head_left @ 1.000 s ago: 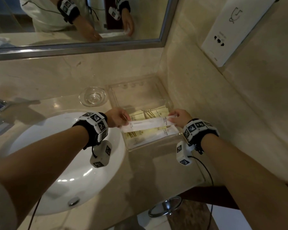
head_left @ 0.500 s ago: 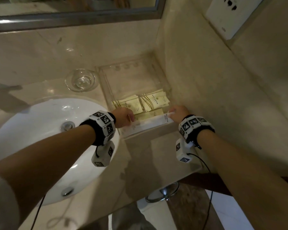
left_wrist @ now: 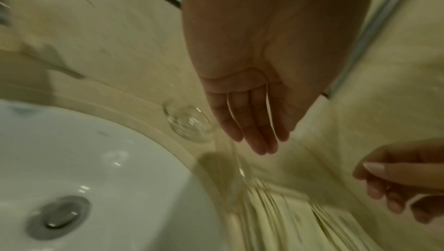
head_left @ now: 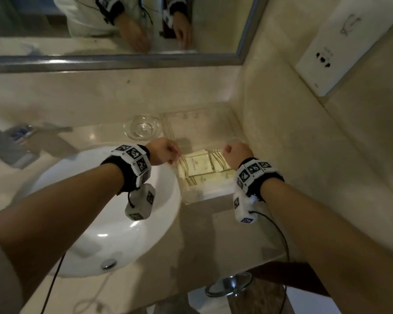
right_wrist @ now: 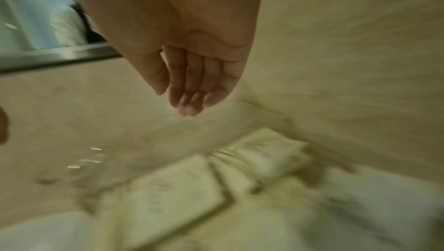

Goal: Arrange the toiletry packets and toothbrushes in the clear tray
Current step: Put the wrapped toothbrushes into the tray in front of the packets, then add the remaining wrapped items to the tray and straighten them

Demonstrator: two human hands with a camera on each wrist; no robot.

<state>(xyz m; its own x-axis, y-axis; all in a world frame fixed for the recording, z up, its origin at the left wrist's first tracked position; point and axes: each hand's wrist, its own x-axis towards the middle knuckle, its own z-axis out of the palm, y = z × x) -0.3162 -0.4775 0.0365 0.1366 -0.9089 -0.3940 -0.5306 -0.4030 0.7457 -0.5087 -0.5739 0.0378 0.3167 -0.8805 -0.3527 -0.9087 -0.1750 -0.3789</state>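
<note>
Both hands (head_left: pixel 166 150) (head_left: pixel 236 152) have let go, fingers loose and empty; white packet (head_left: pixel 209 189) now lies in tray (head_left: pixel 191 118), arranging seemingly near done.

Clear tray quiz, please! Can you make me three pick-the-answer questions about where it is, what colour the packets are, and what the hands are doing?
1. Where is the clear tray?
A. On the floor
B. On the counter beside the sink, in the wall corner
C. On a shelf

2. What colour are the packets in it?
A. Pale yellow
B. Bright red
C. Black

3. What do the left hand and right hand hold?
A. A cup
B. A towel
C. Nothing

Answers:
1 B, the head view shows it right of the basin, against the walls.
2 A, they look creamy yellow.
3 C, both wrist views show relaxed, empty fingers.
</note>
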